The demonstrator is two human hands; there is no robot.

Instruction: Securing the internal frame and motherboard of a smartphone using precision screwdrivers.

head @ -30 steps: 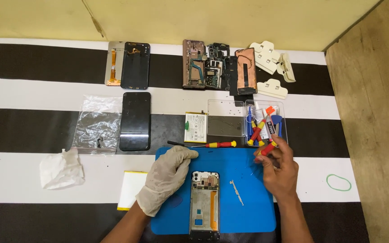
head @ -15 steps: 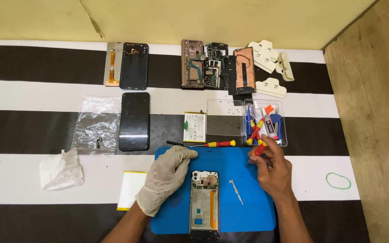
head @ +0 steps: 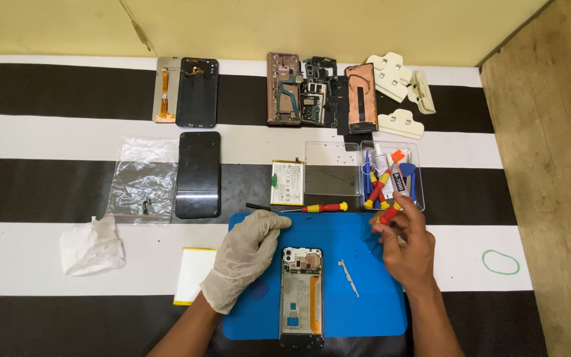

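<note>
My right hand (head: 410,246) pinches a small red-handled screwdriver (head: 387,216) at the edge of the clear plastic tool tray (head: 419,198); my gloved left hand (head: 244,258) rests flat on the blue rubber work mat (head: 365,314).

I see my right fingers closed around the red grip, lifted just above the mat's far right corner, with the tray of red and blue tools and a glue tube directly beyond them. My left hand, in a pale latex glove, lies palm down with fingers loosely spread, holding nothing. Just to its right sits the opened phone frame with exposed boards (head: 301,294), and between that frame and my right hand lies a thin metal strip (head: 349,276). Beyond my left fingertips a long red and yellow screwdriver (head: 297,208) lies across the mat's far edge. A crumpled white tissue (head: 91,246) sits well off to the left.
</note>
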